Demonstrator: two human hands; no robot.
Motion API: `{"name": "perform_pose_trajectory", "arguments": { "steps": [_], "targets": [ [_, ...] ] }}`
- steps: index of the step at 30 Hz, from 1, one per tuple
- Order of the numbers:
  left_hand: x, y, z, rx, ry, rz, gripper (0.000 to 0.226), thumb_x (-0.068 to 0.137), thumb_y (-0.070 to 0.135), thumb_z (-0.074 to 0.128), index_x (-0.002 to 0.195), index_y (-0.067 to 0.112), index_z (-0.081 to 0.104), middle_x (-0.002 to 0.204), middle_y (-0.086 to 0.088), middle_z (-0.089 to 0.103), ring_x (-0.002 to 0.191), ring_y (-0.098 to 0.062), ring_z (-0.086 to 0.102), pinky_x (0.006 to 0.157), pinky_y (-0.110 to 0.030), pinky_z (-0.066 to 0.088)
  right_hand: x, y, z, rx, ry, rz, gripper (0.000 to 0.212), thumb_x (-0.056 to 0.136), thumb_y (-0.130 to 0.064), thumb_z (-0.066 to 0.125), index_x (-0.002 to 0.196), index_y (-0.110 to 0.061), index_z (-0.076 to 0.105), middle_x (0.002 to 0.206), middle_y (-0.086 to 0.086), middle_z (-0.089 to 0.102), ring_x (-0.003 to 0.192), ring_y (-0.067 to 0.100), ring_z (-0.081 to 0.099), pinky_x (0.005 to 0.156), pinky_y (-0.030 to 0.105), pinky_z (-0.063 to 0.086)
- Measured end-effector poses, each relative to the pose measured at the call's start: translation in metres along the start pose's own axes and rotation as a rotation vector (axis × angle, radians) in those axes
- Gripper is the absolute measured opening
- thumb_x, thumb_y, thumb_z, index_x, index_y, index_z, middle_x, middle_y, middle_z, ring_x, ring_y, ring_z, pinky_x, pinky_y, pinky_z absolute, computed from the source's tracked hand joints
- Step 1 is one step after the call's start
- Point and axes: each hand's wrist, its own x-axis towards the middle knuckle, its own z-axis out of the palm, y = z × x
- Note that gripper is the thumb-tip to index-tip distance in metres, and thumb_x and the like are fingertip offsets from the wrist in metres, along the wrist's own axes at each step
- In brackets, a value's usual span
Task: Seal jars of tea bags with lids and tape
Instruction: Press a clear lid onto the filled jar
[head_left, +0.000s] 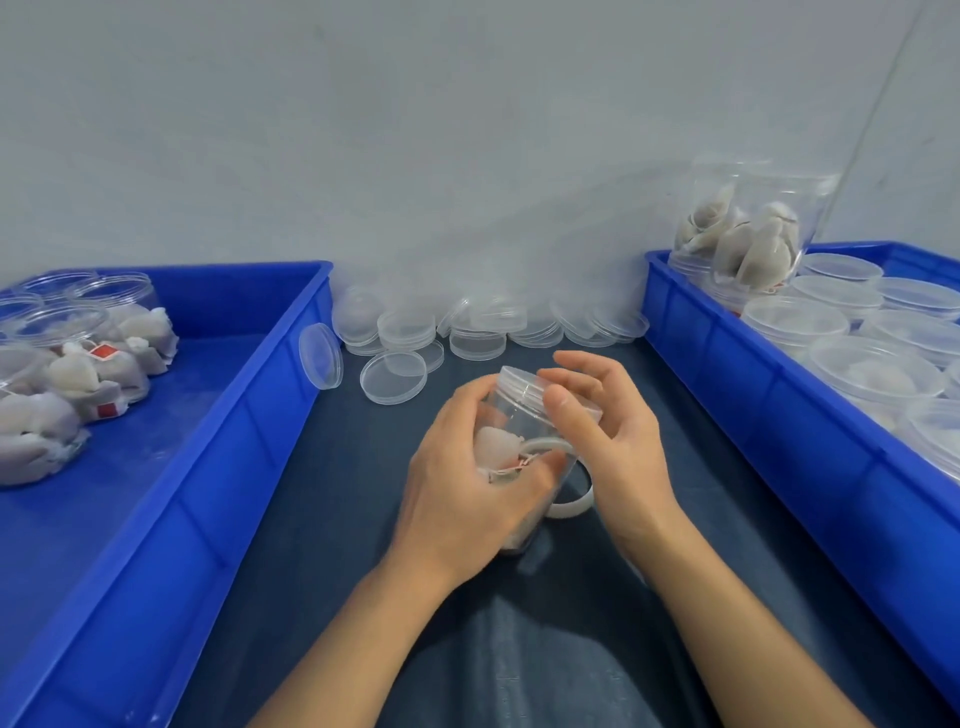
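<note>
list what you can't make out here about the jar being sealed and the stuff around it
Head view only:
- Jar base: hidden behind the left hand.
- Lid seating: partly covered by the right hand; seating unclear.
- Tape roll: partly behind jar and wrist.
- Right bin: cut off by the frame edge.

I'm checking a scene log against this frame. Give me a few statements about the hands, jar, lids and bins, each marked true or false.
1. The left hand grips the jar. True.
2. The jar has no lid on it. False: a clear lid sits on its top.
3. The right hand holds scissors. False: it holds none; its thumb and fingers are at the lid.
4. Loose lids are piled by the wall between the two bins. True.
5. The left bin is red. False: it is blue.
6. A tape roll lies under the hands. True.
</note>
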Motion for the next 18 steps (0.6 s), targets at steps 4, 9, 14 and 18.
{"name": "perform_pose_trajectory", "arguments": {
  "steps": [4, 9, 14, 18],
  "targets": [
    [0.0001, -0.0004, 0.0005, -0.157, -0.082, -0.057, 0.054, 0.078, 0.058, 0.071, 0.128, 0.039, 0.063, 0.112, 0.009, 0.074, 0.108, -0.014, 0.07, 0.097, -0.043, 0.057, -0.0012, -0.002, -0.0012, -0.01, 0.003, -0.019, 0.032, 0.088, -0.033, 0.071, 0.115, -0.015, 0.074, 0.108, 0.006, 0.077, 0.1, 0.025, 0.074, 0.086, 0.041, 0.062],
    [0.0015, 0.0016, -0.0008, -0.422, -0.172, -0.103, 0.046, 0.084, 0.047, 0.066, 0.121, 0.02, 0.067, 0.108, 0.001, 0.075, 0.099, -0.013, 0.07, 0.086, -0.028, 0.054, -0.0016, -0.0004, -0.0031, 0.069, -0.034, -0.015, 0.044, 0.09, -0.041, 0.063, 0.115, -0.007, 0.074, 0.11, 0.016, 0.076, 0.105, 0.042, 0.072, 0.095, 0.06, 0.056],
    [0.0013, 0.0026, -0.0003, -0.489, -0.155, -0.093, 0.052, 0.083, 0.044, 0.067, 0.125, 0.012, 0.064, 0.109, -0.001, 0.075, 0.101, -0.015, 0.07, 0.085, -0.027, 0.055, -0.0021, 0.0024, -0.0016, 0.068, -0.063, -0.011, 0.043, 0.095, -0.041, 0.06, 0.119, -0.007, 0.071, 0.113, 0.016, 0.075, 0.109, 0.039, 0.071, 0.099, 0.061, 0.055],
    [-0.0012, 0.0016, 0.0026, -0.171, -0.003, -0.014, 0.057, 0.078, 0.05, 0.073, 0.132, 0.035, 0.06, 0.118, 0.01, 0.074, 0.112, -0.012, 0.07, 0.095, -0.041, 0.058, -0.0019, 0.0022, -0.0006, 0.009, -0.062, -0.021, 0.03, 0.097, -0.03, 0.064, 0.117, -0.011, 0.072, 0.107, 0.009, 0.078, 0.1, 0.029, 0.075, 0.087, 0.043, 0.061]
  ]
}}
